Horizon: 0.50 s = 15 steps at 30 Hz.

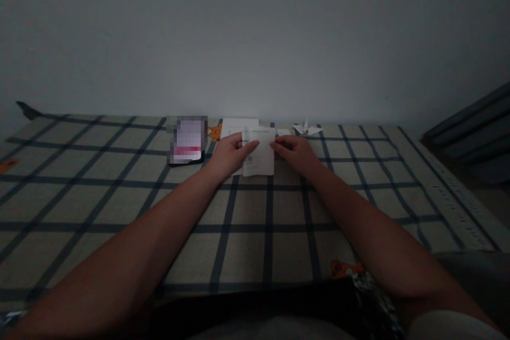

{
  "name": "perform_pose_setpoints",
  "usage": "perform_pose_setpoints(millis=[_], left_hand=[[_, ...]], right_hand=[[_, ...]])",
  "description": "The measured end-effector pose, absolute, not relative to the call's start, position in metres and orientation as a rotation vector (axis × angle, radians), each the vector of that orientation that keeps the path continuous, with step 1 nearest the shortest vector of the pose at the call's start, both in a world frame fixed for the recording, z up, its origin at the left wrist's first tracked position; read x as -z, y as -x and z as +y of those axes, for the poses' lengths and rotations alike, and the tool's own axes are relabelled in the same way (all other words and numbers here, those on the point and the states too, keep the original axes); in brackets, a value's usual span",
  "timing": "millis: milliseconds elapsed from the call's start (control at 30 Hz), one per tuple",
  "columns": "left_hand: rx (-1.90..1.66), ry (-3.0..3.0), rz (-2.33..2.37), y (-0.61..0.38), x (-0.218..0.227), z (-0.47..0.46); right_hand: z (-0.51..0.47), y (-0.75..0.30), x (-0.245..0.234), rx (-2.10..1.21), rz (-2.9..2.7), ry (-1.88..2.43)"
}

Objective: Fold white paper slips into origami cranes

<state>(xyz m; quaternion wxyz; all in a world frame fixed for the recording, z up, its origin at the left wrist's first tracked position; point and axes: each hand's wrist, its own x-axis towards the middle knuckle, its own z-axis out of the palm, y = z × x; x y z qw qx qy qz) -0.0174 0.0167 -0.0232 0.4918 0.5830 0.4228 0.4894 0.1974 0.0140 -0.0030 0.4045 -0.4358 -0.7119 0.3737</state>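
Note:
A printed white sheet of paper (261,156) is held up above the checked cloth, between my two hands. My left hand (231,154) grips its left side, thumb lying across the front and fingers behind. At the right edge, my right hand (295,151) pinches the paper between thumb and fingertips. Behind my left hand lies another white sheet (239,125), partly covered by the held one. A folded paper crane (306,128) rests just beyond my right hand, with a small white paper piece (283,132) beside it.
A checked cloth (159,255) covers the table. To the left stands a device with a lit, blurred screen (188,138). A pale wall (255,37) rises behind the table. Dark folded fabric (474,138) hangs at the far right.

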Motion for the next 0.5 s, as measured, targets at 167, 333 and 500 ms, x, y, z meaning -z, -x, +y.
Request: perform_pose_setpoints(millis=[167,333,500], left_hand=[[-1.209,-1.459,1.06,0.0169,0.0212,0.0157],[-1.196,-1.472,1.061,0.0181,0.0233,0.0177],[-1.154,-1.492,1.046,0.0197,0.0259,0.0194]], right_hand=[[0.0155,-0.1984,0.0037,-0.918,-1.823,1.1],[0.0177,-0.2,0.007,-0.915,-1.836,1.078],[0.0167,-0.1993,0.006,-0.941,-1.81,1.067]])
